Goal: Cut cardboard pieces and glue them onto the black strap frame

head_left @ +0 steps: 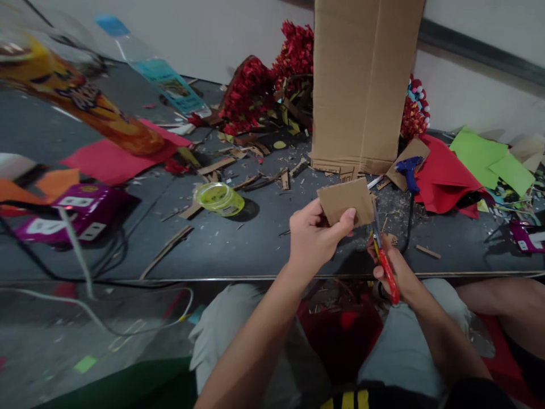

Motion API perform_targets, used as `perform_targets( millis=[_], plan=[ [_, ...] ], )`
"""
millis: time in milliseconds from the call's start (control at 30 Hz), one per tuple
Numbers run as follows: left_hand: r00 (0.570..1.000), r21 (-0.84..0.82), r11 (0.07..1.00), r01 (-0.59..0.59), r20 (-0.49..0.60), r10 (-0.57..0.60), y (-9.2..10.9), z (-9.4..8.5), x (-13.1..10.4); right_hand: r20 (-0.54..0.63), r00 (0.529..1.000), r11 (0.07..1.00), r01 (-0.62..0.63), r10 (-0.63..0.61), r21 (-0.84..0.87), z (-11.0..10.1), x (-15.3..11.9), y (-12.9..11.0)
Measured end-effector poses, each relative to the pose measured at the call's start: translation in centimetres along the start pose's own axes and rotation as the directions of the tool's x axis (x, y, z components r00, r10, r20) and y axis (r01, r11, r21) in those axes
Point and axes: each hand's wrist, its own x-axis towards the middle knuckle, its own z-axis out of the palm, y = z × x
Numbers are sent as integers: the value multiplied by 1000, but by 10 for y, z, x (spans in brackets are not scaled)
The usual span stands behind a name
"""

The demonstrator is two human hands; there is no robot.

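My left hand [315, 233] grips a small rectangular piece of cardboard [346, 200] above the table's front edge, thumb on its near face. My right hand [394, 264] is closed round the red handles of a pair of scissors [386, 267]. The scissor blades point up, at the right edge of the cardboard; whether they touch it is hard to tell. Behind my hands stands a tall cardboard panel [361, 85], with a blue glue gun [409, 170] to its right.
A yellow-green tub [219, 200], an orange bottle [97, 108] and a blue-capped bottle [162, 76] stand to the left. Purple power strips [85, 210] with cables lie at the left front. Cardboard scraps, red paper [447, 173] and green paper [479, 153] litter the table [255, 253]. A person's leg [498, 298] is at the right.
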Motion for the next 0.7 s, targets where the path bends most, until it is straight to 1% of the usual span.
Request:
perform_targets(
  millis=[67, 200, 333, 533, 700],
  plan=[
    [1000, 4, 1000, 16, 14, -16, 0, 1, 0, -3, 1000, 1000, -14, 14, -10, -1, 0, -1],
    [1000, -8, 1000, 27, 7, -27, 2, 3, 0, -20, 1000, 999, -19, 18, -30, -1, 0, -3],
    [1000, -2, 1000, 25, 8, -25, 1, 2, 0, -37, 999, 999, -16, 15, -35, 0, -1, -1],
    [1000, 2, 1000, 13, 4, -13, 0, 1, 1, -49, 998, 998, -51, 50, -22, -1, -1, -4],
    [1000, 2, 1000, -1, -9, 1, 2, 2, 1, -75, 996, 998, -49, 46, -33, 3, 0, -3]
  ],
)
